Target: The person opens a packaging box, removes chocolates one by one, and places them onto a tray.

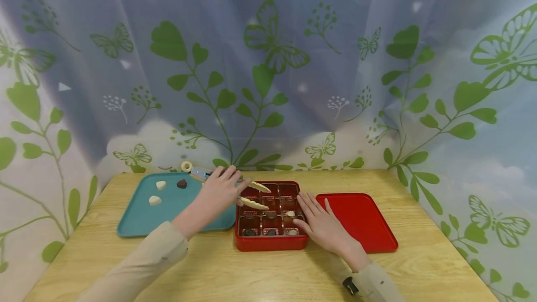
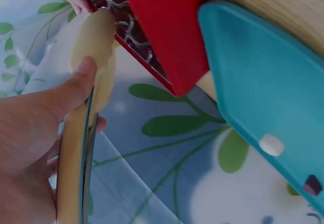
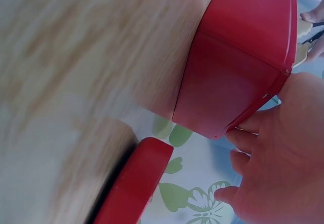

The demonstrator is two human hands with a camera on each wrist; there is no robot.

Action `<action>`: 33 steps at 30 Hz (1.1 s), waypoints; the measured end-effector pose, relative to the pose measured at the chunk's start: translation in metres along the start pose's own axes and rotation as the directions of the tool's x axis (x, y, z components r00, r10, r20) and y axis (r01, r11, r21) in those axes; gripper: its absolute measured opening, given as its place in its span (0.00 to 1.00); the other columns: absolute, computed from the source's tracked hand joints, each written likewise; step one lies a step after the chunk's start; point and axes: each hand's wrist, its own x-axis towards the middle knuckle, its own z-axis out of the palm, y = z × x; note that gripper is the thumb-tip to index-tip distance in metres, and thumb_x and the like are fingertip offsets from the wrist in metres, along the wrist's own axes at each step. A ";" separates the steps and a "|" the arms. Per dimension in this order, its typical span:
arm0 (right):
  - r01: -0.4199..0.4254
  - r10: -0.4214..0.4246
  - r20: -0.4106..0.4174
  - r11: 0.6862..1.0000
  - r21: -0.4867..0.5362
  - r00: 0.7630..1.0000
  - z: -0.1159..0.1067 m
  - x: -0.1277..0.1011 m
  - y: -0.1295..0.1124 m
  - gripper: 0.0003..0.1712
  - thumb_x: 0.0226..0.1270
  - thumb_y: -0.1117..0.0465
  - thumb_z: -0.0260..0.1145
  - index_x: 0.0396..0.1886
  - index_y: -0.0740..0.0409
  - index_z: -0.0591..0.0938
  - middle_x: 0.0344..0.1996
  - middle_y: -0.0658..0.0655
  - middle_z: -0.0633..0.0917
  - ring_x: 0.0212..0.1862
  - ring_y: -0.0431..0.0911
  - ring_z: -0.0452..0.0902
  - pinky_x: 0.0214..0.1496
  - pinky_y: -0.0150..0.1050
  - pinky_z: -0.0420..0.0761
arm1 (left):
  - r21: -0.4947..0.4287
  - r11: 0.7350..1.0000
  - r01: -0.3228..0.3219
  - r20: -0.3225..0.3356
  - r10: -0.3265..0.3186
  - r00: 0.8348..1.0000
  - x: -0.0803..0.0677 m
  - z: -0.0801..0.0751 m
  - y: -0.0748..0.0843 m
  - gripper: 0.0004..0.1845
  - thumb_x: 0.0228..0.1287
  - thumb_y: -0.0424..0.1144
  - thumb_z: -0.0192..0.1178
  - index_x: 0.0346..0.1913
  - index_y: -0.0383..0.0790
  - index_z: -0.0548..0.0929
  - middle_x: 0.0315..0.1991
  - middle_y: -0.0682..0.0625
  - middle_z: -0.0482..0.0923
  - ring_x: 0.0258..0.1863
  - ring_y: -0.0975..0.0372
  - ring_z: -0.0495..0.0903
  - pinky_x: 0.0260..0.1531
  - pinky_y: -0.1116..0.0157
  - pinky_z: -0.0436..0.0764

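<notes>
Even, soft light overhead; wrist views seem blurred and dim

Head cam looks down from afar; both wrist cams close-up, sharing red box (image 1: 270, 241).

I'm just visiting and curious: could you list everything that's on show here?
Tongs: one pair, cream, tips over the red box.
Red box: one, gridded compartments, table centre; several hold small pieces.
Red lid: one, flat, right of the box.
Teal tray: one, left of the box.
Pieces on the tray: two white, one dark.
Tape roll: one, pale, behind the tray.
Table: one, light wood.
Curtain: leaf and butterfly print, behind.
Left hand: grips the tongs.
Right hand: fingers flat on the box's right edge.
</notes>
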 end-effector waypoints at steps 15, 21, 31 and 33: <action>-0.004 0.004 -0.003 1.000 0.010 1.000 -0.002 0.002 -0.001 0.43 0.80 0.42 0.52 0.82 0.60 0.53 0.81 0.60 0.49 0.81 0.58 0.43 0.77 0.67 0.42 | 0.116 0.986 -0.123 0.184 0.101 0.978 0.048 -0.019 0.027 0.22 0.62 0.56 0.70 0.59 0.61 0.86 0.52 0.58 0.84 0.56 0.58 0.73 0.55 0.59 0.72; 0.000 0.000 0.000 1.000 0.002 1.000 -0.001 0.002 -0.002 0.43 0.80 0.41 0.51 0.82 0.61 0.53 0.81 0.60 0.49 0.81 0.58 0.43 0.77 0.68 0.43 | 0.151 0.977 -0.151 0.306 0.099 0.947 0.060 -0.019 0.040 0.19 0.65 0.52 0.69 0.58 0.62 0.86 0.57 0.59 0.82 0.64 0.60 0.71 0.65 0.58 0.68; 0.000 0.000 -0.020 1.000 0.001 1.000 0.000 0.000 0.000 0.43 0.80 0.41 0.51 0.82 0.61 0.54 0.81 0.60 0.51 0.81 0.58 0.44 0.77 0.68 0.44 | 0.185 0.969 -0.165 0.333 0.096 0.938 0.067 -0.014 0.056 0.09 0.65 0.53 0.69 0.45 0.59 0.91 0.56 0.60 0.83 0.68 0.61 0.70 0.66 0.59 0.67; 0.002 -0.002 -0.021 1.000 -0.009 1.000 0.001 0.000 0.000 0.43 0.80 0.40 0.50 0.82 0.61 0.54 0.81 0.60 0.51 0.81 0.58 0.44 0.77 0.68 0.45 | 0.181 0.971 -0.155 0.310 0.094 0.946 0.065 -0.009 0.056 0.07 0.65 0.52 0.69 0.41 0.59 0.91 0.54 0.60 0.84 0.66 0.61 0.71 0.63 0.59 0.69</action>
